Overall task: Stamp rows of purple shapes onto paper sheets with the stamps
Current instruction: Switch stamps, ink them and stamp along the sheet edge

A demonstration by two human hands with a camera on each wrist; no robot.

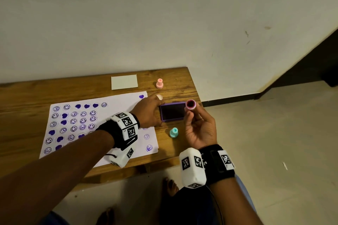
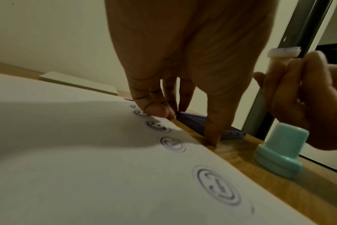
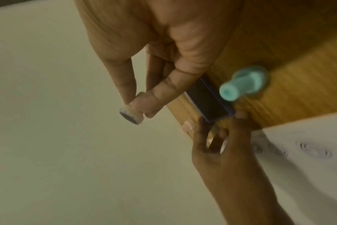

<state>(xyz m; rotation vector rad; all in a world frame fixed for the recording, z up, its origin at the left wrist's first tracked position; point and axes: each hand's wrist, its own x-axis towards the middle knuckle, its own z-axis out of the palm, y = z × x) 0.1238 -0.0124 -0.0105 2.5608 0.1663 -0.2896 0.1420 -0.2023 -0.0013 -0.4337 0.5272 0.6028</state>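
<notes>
On the wooden table point(image 1: 27, 100) lies a white paper sheet point(image 1: 113, 102) covered with rows of purple smileys and hearts. Right of it sits a purple ink pad point(image 1: 172, 112), lid off. My left hand point(image 1: 151, 111) pinches the pad's left end between thumb and fingers point(image 2: 158, 111). Above the pad's right end, my right hand point(image 1: 190, 113) holds a pale pink stamp point(image 1: 190, 104) by its stem, tipped so its dark inked face points up. The same stamp point(image 3: 131, 115) shows between thumb and fingers in the right wrist view.
A teal stamp point(image 1: 173, 132) stands upright just in front of the pad. A pink stamp point(image 1: 159, 83) and a small white card point(image 1: 124, 82) sit near the wall. A cream stamp point(image 1: 160, 97) peeks out behind my left hand. The table's right edge is close to the pad.
</notes>
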